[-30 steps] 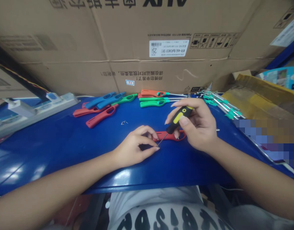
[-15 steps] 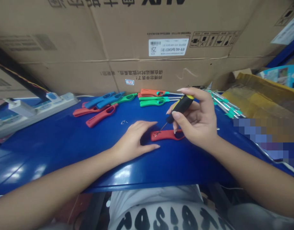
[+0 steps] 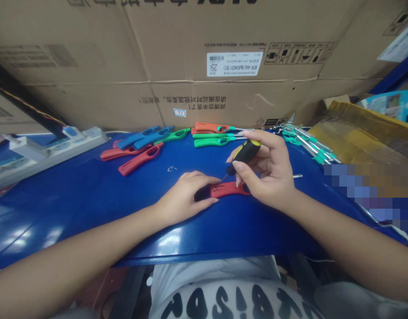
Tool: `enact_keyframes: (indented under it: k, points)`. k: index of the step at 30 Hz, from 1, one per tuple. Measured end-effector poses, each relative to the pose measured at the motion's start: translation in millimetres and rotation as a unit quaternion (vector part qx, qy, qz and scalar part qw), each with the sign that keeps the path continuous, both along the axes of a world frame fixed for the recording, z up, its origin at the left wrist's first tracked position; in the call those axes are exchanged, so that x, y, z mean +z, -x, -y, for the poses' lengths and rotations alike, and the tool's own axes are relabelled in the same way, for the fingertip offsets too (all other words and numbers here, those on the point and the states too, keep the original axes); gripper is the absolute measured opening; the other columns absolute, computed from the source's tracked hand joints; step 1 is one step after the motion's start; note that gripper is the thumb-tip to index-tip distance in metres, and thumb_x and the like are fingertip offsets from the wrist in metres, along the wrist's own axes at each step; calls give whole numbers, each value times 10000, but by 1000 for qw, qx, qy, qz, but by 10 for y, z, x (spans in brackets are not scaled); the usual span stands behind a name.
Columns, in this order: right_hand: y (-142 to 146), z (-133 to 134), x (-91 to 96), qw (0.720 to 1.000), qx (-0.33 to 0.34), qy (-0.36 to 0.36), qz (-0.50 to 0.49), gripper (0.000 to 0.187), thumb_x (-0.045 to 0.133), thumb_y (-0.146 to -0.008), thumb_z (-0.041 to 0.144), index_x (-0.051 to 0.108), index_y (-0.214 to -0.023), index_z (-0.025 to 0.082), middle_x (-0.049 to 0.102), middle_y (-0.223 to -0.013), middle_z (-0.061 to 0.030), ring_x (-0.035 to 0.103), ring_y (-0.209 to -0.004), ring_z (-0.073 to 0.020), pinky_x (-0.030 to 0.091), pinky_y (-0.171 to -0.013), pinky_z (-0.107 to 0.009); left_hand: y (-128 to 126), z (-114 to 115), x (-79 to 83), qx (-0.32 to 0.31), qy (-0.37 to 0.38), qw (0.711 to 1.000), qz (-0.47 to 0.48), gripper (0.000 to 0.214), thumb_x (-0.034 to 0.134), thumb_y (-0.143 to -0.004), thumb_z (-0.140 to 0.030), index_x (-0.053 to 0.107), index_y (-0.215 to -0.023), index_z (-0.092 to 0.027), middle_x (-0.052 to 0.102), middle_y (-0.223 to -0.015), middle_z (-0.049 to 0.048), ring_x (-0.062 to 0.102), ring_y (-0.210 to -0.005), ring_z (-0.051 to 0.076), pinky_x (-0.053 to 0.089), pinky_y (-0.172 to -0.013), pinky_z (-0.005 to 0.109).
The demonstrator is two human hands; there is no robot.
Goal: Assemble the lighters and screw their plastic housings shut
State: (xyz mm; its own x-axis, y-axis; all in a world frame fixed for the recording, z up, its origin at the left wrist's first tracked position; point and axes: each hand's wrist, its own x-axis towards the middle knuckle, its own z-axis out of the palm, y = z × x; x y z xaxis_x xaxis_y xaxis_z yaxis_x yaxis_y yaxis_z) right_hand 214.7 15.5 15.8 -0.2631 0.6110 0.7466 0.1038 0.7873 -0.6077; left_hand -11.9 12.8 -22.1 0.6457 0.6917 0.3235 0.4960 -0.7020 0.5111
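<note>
Bright overhead glare, edges warped, pixelated patch.

Both forearms bare, no sleeves in view, no watch, rings or bands. Left hand (image 3: 182,199) at frame centre, right hand (image 3: 268,177) just right of centre. Fingers (image 3: 243,169) w/ long nails, shaped to rounded tips, no bright polish seen. Bottom centre: white top w/ big black block letters across the chest, upside-down from this view, partly cut off by frame edge.

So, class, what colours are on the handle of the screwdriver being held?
Black with yellow, on the screwdriver in the right hand; head view.
</note>
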Motion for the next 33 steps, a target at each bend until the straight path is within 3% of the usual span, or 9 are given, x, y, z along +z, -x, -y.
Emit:
enact_keyframes:
  k: [9,22,27,33]
  points:
    - [-11,5,11,1000,13,-13,-1,488,664,-924,173,486,-1361,298,669,-1061,-48,698,-786,-138,639,-591,-243,-21,17,22,2,2,1000,-4,342,713,-913,-365,585,-1198,-226,698,-1188,34,626,-1109,220,451,-983,387]
    - [6,24,-34,999,34,-21,6,553,670,-900,116,476,-1388,291,659,-1090,-44,701,-914,-166,643,-638,-255,-25,13,21,-2,8,1000,-7,358,718,-909,-369,584,-1212,-234,701,-1166,39,630,-1093,233,462,-973,411]
    - [-13,27,-18,999,23,-19,29,523,678,-908,163,480,-1377,285,624,-1262,-80,701,-923,-165,635,-678,-270,-27,18,29,-8,4,1000,4,345,726,-902,-367,596,-1189,-225,706,-1127,50,640,-1054,233,488,-947,407]
    - [-33,32,30,998,9,-8,67,495,663,-925,203,476,-1373,300,608,-1313,-83,703,-928,-172,634,-749,-317,-40,19,27,-10,11,1000,19,310,746,-885,-368,617,-1123,-218,708,-1060,44,655,-1003,226,505,-915,381]
